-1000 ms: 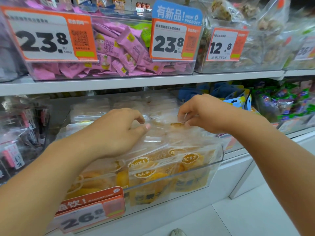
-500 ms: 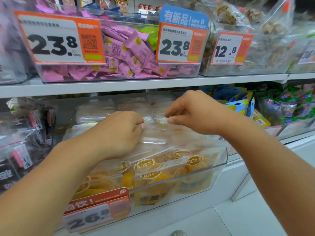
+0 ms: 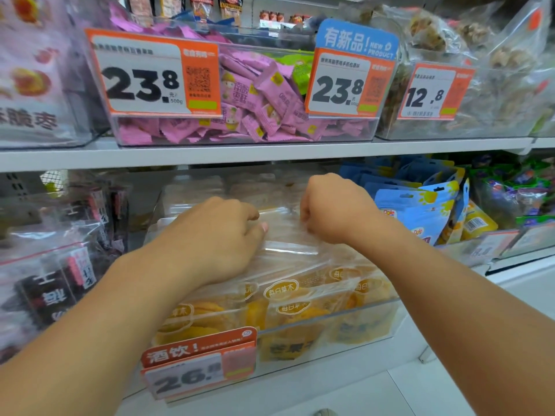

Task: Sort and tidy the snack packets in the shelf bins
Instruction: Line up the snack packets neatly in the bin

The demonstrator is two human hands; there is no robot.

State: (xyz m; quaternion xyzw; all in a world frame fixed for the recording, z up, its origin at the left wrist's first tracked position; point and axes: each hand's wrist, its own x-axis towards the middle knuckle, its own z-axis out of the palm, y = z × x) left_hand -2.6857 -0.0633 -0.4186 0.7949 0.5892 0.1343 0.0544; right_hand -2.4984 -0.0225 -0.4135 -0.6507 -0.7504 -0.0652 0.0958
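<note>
Several clear packets of dried yellow fruit (image 3: 288, 298) stand in a row in a transparent bin (image 3: 360, 322) on the lower shelf. My left hand (image 3: 216, 238) lies on the packets' tops at the left, fingers curled over their upper edges. My right hand (image 3: 333, 205) is curled into a fist at the packets' top edge on the right, gripping the clear film there. Which single packet each hand holds is hidden by the fingers.
An upper shelf (image 3: 270, 154) carries a bin of pink sweets (image 3: 264, 109) with price tags. Blue pouches (image 3: 420, 208) fill the bin to the right, dark packets (image 3: 60, 280) the one to the left. The white floor (image 3: 405, 391) lies below.
My right hand has curled tighter and drawn left and back along the packet tops. My left hand stays on the packets. The view has moved closer.
</note>
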